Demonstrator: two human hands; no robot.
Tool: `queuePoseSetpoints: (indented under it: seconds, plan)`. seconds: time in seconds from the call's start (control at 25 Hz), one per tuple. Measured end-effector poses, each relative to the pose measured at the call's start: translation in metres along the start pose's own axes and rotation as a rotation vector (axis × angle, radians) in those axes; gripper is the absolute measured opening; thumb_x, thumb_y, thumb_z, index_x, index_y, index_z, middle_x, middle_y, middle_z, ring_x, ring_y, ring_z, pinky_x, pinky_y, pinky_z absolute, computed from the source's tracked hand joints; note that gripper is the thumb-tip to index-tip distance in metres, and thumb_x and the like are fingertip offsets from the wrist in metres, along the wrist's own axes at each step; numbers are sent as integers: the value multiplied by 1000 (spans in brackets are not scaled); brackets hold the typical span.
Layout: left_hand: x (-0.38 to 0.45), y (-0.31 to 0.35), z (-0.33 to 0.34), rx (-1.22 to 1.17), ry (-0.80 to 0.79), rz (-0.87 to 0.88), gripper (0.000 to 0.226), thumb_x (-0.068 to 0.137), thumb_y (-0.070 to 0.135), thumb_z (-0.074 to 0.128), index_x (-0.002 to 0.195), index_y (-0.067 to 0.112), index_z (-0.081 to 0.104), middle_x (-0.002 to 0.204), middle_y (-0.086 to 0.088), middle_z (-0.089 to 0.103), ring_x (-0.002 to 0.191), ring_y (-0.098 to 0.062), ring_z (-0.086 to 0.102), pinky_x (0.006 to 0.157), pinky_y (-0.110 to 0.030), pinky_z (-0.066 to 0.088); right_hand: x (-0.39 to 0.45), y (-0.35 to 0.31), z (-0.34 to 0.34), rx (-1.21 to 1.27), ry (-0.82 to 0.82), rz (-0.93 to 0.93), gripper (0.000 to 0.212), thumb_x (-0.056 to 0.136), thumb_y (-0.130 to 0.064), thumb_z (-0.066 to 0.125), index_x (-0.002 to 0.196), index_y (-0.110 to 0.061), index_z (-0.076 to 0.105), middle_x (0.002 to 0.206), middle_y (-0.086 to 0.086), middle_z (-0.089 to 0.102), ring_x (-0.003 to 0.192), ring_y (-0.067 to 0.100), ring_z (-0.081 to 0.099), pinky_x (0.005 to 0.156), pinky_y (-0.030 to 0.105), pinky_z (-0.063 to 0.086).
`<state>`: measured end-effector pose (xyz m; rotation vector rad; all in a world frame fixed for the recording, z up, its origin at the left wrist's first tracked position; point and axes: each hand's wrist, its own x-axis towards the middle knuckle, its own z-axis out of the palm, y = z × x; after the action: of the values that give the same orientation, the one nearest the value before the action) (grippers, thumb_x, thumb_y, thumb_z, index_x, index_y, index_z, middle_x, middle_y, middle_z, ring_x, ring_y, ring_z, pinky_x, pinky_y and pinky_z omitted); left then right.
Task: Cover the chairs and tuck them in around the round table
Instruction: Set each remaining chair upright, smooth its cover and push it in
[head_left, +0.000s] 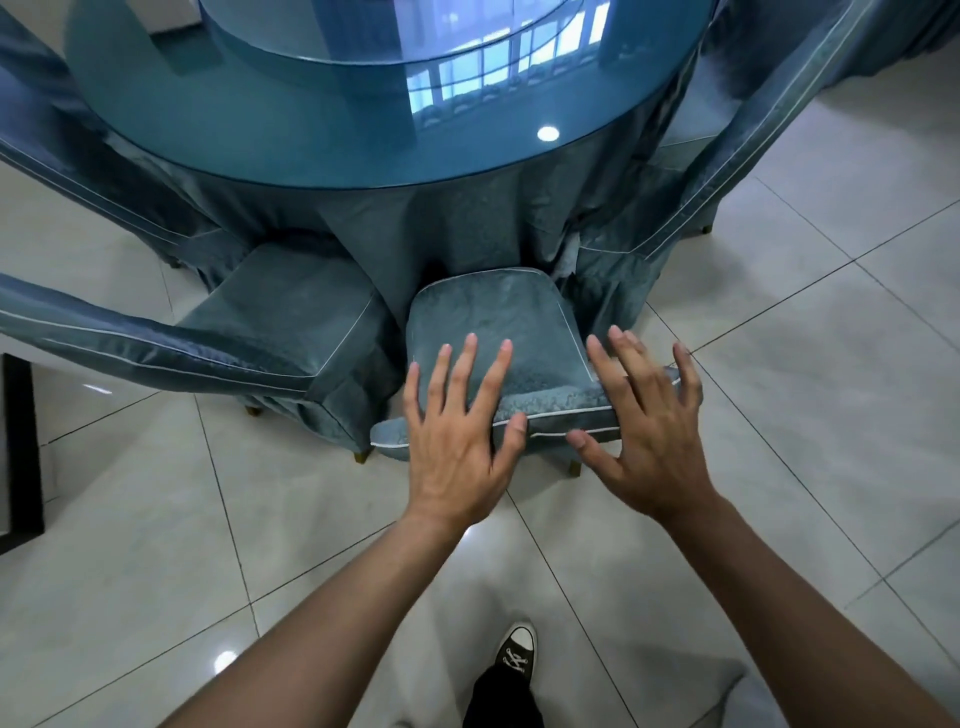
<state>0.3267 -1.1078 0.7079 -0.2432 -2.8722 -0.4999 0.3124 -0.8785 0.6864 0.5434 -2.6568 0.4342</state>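
Note:
A chair in a blue-grey cover with white piping (493, 322) stands right before me, its seat reaching to the round table's cloth. My left hand (457, 431) lies flat on the cover's near left part, fingers spread, thumb at the piped top edge. My right hand (644, 421) hovers at the cover's right corner, fingers apart, holding nothing. The round table (249, 150) has a glass top and a blue cloth hanging to the floor. A covered chair (291, 322) stands to the left, seat toward the table. Another covered chair (691, 208) stands at the right.
The floor is glossy pale tile (805, 364). A further covered chair (47, 124) stands at the far left. A dark frame (21, 447) runs along the left edge. My black-and-white sneaker (517, 649) is on the tiles below my arms.

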Motion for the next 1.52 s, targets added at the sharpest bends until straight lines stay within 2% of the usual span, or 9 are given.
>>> queuePoseSetpoints:
  seconds: [0.2, 0.48, 0.84, 1.04, 1.24, 1.52]
  plan:
    - [5, -10, 14, 33, 81, 65, 69, 94, 62, 28, 157, 32, 27, 164, 1, 26, 152, -24, 22, 117, -61, 20, 1, 3, 21, 32, 58, -1, 86, 85, -62, 63, 153, -19, 35, 158, 9, 34, 147, 24, 32, 113, 66, 20]
    - [43, -24, 28, 72, 166, 72, 73, 87, 65, 39, 150, 29, 43, 153, 1, 46, 144, -25, 38, 114, -61, 26, 39, 20, 29, 13, -6, -10, 74, 89, -52, 65, 152, -25, 38, 148, 5, 45, 138, 20, 44, 114, 61, 23]
    - [89, -8, 46, 9, 214, 47, 71, 84, 63, 46, 145, 28, 50, 145, 1, 55, 137, -25, 48, 114, -56, 31, 86, 62, 28, 36, -37, 6, 59, 86, -49, 60, 132, -13, 59, 127, 6, 60, 120, 23, 57, 116, 60, 24]
    - [106, 6, 56, 0, 229, 39, 69, 84, 62, 47, 144, 26, 52, 143, 1, 57, 135, -25, 50, 115, -54, 31, 99, 87, 28, 37, -77, -16, 57, 85, -44, 66, 133, -14, 58, 127, 5, 59, 122, 23, 55, 117, 59, 22]
    - [108, 8, 57, 23, 228, 20, 69, 85, 61, 46, 143, 26, 53, 143, 1, 57, 134, -24, 51, 115, -53, 32, 103, 92, 32, 49, -94, -28, 56, 86, -49, 61, 130, -15, 58, 127, 3, 59, 122, 22, 54, 118, 58, 21]
    - [108, 10, 63, -2, 283, 14, 67, 83, 58, 46, 140, 25, 56, 142, 3, 58, 134, -22, 52, 113, -55, 33, 100, 100, 38, 67, -27, -81, 45, 85, -45, 65, 117, -14, 60, 119, 5, 62, 115, 21, 57, 114, 60, 27]
